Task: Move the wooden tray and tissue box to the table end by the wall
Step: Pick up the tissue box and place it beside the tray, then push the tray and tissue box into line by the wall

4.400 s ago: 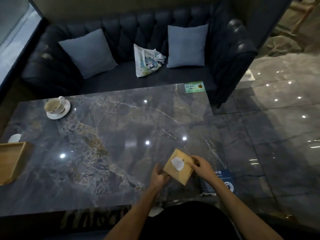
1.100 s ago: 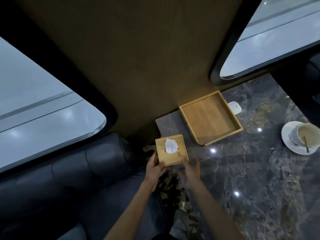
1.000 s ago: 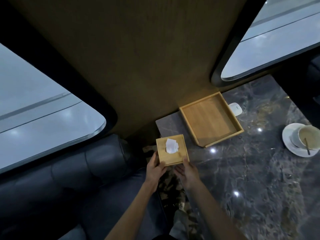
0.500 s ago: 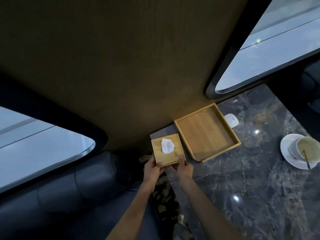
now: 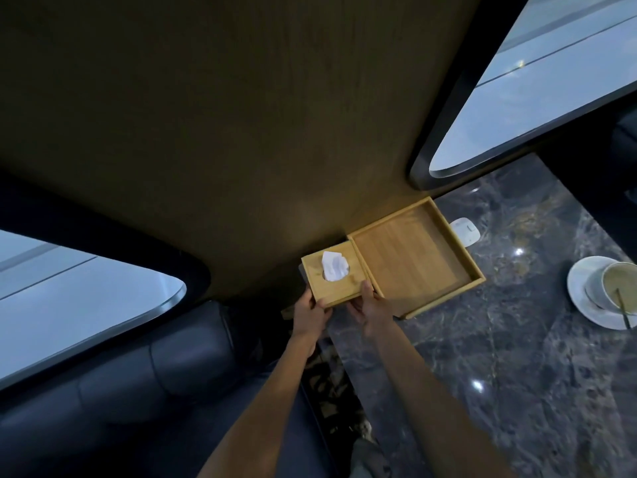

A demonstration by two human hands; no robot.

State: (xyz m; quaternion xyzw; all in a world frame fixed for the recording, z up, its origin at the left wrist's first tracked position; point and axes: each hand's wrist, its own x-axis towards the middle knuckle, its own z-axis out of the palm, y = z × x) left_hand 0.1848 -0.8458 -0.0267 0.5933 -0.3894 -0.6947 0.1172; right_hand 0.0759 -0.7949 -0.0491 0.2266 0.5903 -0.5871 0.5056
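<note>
While both hands grip its near edge, the tissue box sits at the wall end of the table, just left of the wooden tray. Left hand and right hand have fingers clamped on the box. Right of the tray stands a cup on a saucer.

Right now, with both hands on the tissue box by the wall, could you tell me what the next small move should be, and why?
Probably let go. The tissue box already sits at the wall end of the table, close beside the wooden tray. The left hand and right hand hold only its near edge, so opening both grips and drawing back should finish it.
</note>
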